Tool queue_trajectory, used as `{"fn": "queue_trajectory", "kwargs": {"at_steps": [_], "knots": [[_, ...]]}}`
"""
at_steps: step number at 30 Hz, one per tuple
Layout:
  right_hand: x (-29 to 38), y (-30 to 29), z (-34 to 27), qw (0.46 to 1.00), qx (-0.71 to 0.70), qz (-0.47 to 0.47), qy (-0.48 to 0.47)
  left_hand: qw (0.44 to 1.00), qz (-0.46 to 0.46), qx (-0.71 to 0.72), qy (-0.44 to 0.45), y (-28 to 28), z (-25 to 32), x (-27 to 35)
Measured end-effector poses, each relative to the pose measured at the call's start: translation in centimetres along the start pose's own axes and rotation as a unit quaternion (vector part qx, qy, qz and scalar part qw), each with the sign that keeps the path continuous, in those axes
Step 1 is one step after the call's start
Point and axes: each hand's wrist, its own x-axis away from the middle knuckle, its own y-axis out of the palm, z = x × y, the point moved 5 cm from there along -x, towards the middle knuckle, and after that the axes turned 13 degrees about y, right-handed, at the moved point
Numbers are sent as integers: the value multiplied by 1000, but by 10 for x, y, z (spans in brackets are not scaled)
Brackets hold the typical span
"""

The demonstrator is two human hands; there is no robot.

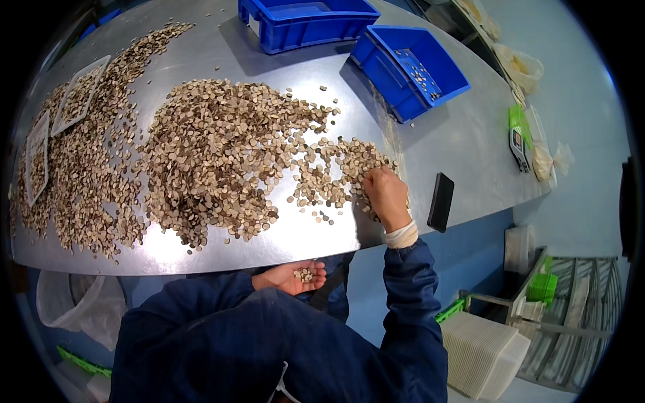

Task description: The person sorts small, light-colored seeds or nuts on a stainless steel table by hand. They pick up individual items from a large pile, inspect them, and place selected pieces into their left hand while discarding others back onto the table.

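Note:
Small round dried slices, tan and brown, lie heaped on the metal table (pixel 312 242), with a large pile (pixel 216 151) in the middle. A smaller pile (pixel 358 156) at the right joins it by a loose scatter. My right hand (pixel 386 194) rests at this smaller pile's right side, fingers curled down into the slices. Its fingertips are hidden, so I cannot tell whether it pinches any. My left hand (pixel 295 278) is palm up just below the table's front edge, with several slices (pixel 303 274) lying in the cupped palm.
Another slice heap (pixel 90 186) at left bears two white plastic trays (pixel 56 126) (pixel 29 176) of slices. Blue plastic bins (pixel 312 30) (pixel 388 75) stand at the back, the right one holding some slices. A black phone (pixel 441 202) and a small device (pixel 518 146) lie at right.

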Motion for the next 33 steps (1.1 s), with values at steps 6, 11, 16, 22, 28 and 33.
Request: {"fn": "queue_trajectory", "kwargs": {"at_steps": [6,11,16,22,28,33], "knots": [[30,-36,5,988,-107,-10,111,1000,-1,2,-1,-6,-2,-1],[75,-22,-2,997,-52,-19,62,1000,-7,-7,1,1,0,-1],[86,-25,-16,997,-55,15,43,1000,-1,-28,10,1,2,-3],[98,-23,-15,976,-189,-79,68,999,-5,-32,11,1,3,-3],[92,-25,-4,976,-191,-11,104,999,-11,-30,9,0,3,-4],[86,-18,-15,986,-161,3,41,999,-20,-31,8,-1,3,-4]]}}
